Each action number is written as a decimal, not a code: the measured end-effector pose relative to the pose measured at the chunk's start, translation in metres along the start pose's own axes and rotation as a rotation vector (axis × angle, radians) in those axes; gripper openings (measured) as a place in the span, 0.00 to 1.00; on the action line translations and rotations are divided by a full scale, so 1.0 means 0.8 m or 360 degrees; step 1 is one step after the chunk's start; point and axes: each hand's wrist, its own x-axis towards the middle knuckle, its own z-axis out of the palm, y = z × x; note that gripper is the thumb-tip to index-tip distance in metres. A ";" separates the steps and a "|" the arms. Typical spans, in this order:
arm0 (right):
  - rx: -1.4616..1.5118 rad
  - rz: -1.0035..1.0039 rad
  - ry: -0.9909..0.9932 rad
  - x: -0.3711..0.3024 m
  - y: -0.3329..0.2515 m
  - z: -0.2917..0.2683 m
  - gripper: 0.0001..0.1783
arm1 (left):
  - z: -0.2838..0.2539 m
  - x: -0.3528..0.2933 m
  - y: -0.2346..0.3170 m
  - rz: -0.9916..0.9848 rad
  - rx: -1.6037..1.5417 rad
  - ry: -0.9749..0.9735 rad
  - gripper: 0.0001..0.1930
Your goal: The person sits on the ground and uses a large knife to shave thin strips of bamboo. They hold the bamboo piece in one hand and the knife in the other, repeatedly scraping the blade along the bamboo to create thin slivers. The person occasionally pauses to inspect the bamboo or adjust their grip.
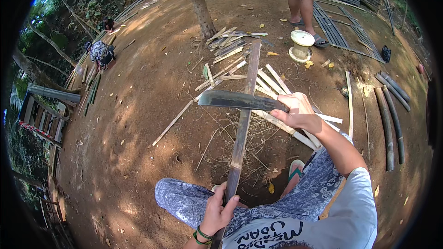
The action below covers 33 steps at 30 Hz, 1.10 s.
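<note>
My right hand (299, 111) is closed around the handle end of a machete (233, 99), whose wide dark blade points to the left. The blade lies across a long bamboo slat (242, 134), about halfway up its visible length, and seems to touch it. Low in the view, my left hand (220, 210) grips the slat near my lap, with the thumb along its side. From there the slat slants up and away over the ground. My right hand's fingers hide most of the machete's handle.
Split bamboo strips (272, 80) lie scattered beyond the blade, with a pile of pieces (228, 46) by a tree trunk (202, 14). A pale spool (302, 46) stands near another person's legs (307, 9). Dark bamboo poles (384, 129) lie right; a person (100, 51) crouches far left.
</note>
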 end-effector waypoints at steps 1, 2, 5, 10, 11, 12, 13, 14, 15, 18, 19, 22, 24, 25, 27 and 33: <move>0.0057 0.0121 -0.0032 0.002 -0.003 -0.005 0.27 | 0.000 -0.002 0.000 -0.0014 0.0015 -0.0003 0.20; 0.0063 0.0020 0.0038 0.004 -0.005 -0.005 0.28 | 0.000 -0.002 0.001 0.0025 0.0008 0.0007 0.20; -0.0176 -0.0286 0.0037 -0.011 -0.002 0.010 0.27 | 0.001 0.004 0.002 0.0118 -0.0005 0.0019 0.20; -0.0158 -0.0021 0.0120 0.008 0.022 -0.010 0.25 | -0.004 -0.011 0.021 -0.0336 -0.0035 -0.0062 0.22; -0.0123 -0.0065 0.0159 0.003 0.024 -0.006 0.26 | -0.006 -0.010 0.014 -0.0237 0.0003 -0.0059 0.22; -0.0084 -0.0134 0.0183 0.004 0.016 -0.002 0.26 | -0.006 -0.012 0.000 -0.0141 0.0030 -0.0030 0.22; -0.0050 -0.0195 0.0212 0.002 0.009 0.003 0.27 | -0.005 -0.009 -0.003 -0.0041 0.0059 -0.0010 0.22; -0.0155 -0.0277 0.0067 -0.003 0.000 0.001 0.26 | -0.003 -0.009 -0.002 -0.0023 0.0037 0.0002 0.22; -0.0187 -0.0355 0.0170 -0.008 -0.009 0.002 0.27 | -0.004 -0.010 0.009 -0.0018 0.0026 -0.0003 0.22; 0.0040 0.0115 0.0109 0.012 0.026 -0.011 0.29 | -0.004 -0.018 0.004 -0.0100 0.0109 -0.0025 0.22; 0.0055 0.0256 0.0176 0.016 0.030 -0.019 0.29 | -0.005 -0.021 -0.001 -0.0141 0.0155 -0.0033 0.22; -0.0085 -0.0002 0.0124 0.014 0.022 -0.021 0.28 | -0.005 -0.019 -0.005 -0.0066 0.0048 -0.0014 0.22; -0.0110 -0.0406 0.0228 0.003 0.008 -0.009 0.27 | -0.005 -0.019 -0.003 -0.0020 0.0012 -0.0031 0.22; -0.0037 -0.0186 0.0182 0.006 0.013 -0.012 0.26 | -0.006 -0.020 -0.002 -0.0002 0.0000 -0.0046 0.22; 0.0128 0.0253 0.0086 0.020 0.033 -0.022 0.26 | -0.004 -0.029 -0.018 0.0002 -0.0006 -0.0025 0.22; -0.0184 -0.0270 0.0122 0.004 0.029 -0.013 0.28 | -0.005 -0.025 -0.013 -0.0049 0.0056 0.0025 0.21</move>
